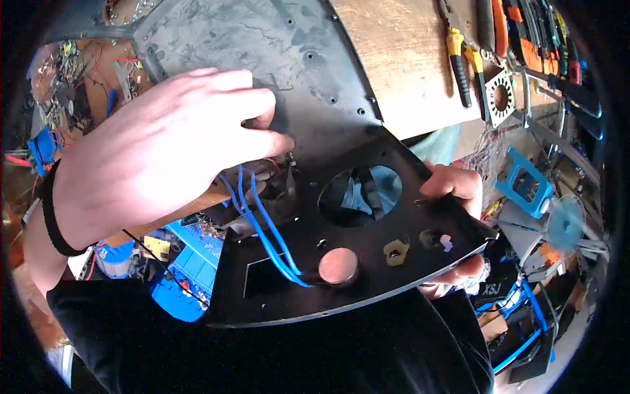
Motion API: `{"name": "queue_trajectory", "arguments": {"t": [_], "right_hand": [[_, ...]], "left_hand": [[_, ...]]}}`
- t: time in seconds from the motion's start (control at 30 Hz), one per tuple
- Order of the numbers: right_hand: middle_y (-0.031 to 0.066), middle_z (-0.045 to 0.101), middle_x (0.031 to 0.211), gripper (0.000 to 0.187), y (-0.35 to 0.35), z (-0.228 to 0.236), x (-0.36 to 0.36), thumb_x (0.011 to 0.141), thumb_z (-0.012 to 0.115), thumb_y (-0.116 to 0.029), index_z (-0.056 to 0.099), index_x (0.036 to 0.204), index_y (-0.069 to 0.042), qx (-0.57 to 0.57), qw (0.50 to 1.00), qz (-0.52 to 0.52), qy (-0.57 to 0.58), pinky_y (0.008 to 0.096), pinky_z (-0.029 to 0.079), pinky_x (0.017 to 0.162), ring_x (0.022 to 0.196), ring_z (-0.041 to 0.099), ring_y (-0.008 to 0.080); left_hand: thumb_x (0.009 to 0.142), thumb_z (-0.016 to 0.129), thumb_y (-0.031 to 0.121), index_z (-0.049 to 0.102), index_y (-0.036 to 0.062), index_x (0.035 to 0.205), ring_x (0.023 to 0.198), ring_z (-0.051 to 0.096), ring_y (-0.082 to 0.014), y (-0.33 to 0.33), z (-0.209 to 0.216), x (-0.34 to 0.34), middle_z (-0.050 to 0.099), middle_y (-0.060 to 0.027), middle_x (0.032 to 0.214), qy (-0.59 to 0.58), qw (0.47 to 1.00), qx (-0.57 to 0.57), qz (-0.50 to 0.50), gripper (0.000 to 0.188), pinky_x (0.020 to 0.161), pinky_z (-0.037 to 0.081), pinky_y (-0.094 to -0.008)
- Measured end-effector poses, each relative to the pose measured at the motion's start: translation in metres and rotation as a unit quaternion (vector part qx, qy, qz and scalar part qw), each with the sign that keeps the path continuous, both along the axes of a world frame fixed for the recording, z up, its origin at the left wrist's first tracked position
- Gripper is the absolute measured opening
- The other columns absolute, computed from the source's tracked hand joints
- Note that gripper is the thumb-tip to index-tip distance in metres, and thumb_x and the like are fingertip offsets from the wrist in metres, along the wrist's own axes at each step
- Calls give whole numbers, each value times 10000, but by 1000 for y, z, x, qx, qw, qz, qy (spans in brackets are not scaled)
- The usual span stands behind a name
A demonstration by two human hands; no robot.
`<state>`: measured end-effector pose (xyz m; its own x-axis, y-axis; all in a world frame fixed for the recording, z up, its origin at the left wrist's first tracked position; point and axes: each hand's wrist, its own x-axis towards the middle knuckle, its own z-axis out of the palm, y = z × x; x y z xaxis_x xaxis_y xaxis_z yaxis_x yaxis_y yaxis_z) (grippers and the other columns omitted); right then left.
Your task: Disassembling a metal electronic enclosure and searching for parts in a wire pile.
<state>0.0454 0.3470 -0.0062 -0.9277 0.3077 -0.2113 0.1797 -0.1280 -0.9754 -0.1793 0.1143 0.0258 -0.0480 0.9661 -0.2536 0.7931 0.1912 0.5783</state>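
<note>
A black panel with a large round hole and a rectangular cutout leans over my lap. My right hand grips its right edge, thumb on the near face and fingers beneath. Attached to the panel, a copper-coloured disc has blue wires running up under my left hand. That hand's fingers are bent together over the joint between the panel and a larger dark plate. Beside its fingertips is a small metal piece; what the fingers hold is hidden.
Pliers with yellow-and-black handles lie on the wooden bench, near a white slotted plate. More hand tools line the far right. A blue bin stands below left, and loose wires and small parts clutter the left side.
</note>
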Motion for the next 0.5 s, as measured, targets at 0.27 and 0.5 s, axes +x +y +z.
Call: {"name": "queue_trajectory", "arguments": {"t": [0.27,0.5], "right_hand": [[85,625,830,1044,21,-28,-8,582,753,-858,554,1090,32,-11,981,104,164,288,459,617,669,576,154],[101,614,840,1097,23,-44,-7,497,797,-845,548,1077,52,-62,964,111,232,282,436,603,649,549,145]], "left_hand": [[787,618,103,685,106,1292,976,546,-273,1,-16,16,543,-68,985,26,996,-74,-40,510,876,475,-397],[759,619,128,691,104,1282,944,545,-291,-5,-30,23,553,-77,994,31,999,-29,-17,529,853,478,-401]]}}
